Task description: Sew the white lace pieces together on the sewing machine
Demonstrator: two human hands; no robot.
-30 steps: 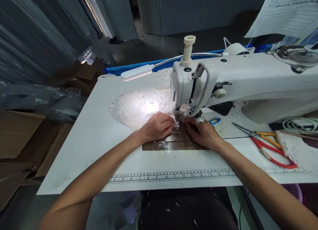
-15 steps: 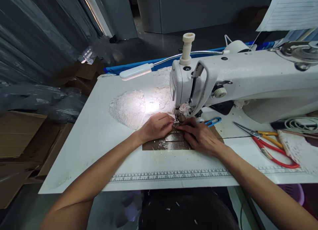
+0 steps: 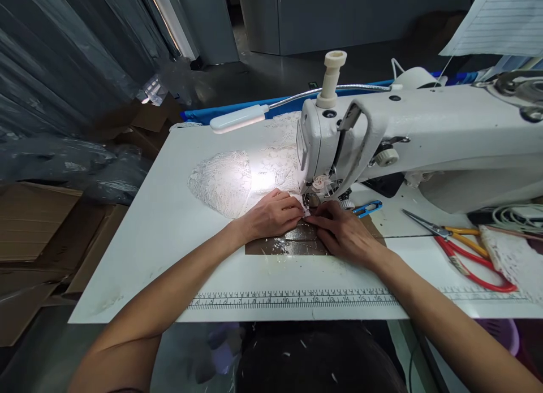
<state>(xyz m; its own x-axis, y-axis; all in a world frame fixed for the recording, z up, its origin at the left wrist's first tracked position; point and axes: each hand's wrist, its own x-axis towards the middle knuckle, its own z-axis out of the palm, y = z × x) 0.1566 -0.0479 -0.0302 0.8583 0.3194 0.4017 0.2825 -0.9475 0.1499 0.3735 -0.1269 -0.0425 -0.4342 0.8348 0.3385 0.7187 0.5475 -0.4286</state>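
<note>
A white sewing machine (image 3: 382, 121) stands on the table, its needle area just beyond my fingertips. White lace fabric (image 3: 223, 178) spreads over the table to the left of the machine head and runs in toward the presser foot. With fingers pinched together, my left hand (image 3: 275, 214) grips the lace edge left of the foot. My right hand (image 3: 339, 232) pinches the near end of the lace just in front of the foot, its fingers curled. Beneath both hands lies a brown plate (image 3: 265, 247) sprinkled with white scraps. The needle tip itself is too small to make out.
Right of my hand lie a blue thread snipper (image 3: 367, 208) and red-handled scissors (image 3: 475, 263). A lamp (image 3: 240, 119) on a bendy neck lights the lace. A printed ruler (image 3: 297, 298) runs along the table's front edge. Cardboard boxes (image 3: 38, 223) stand at left.
The whole view has shifted slightly. Both hands keep close to the presser foot, still pinching the lace; less of its near end shows between the fingertips.
</note>
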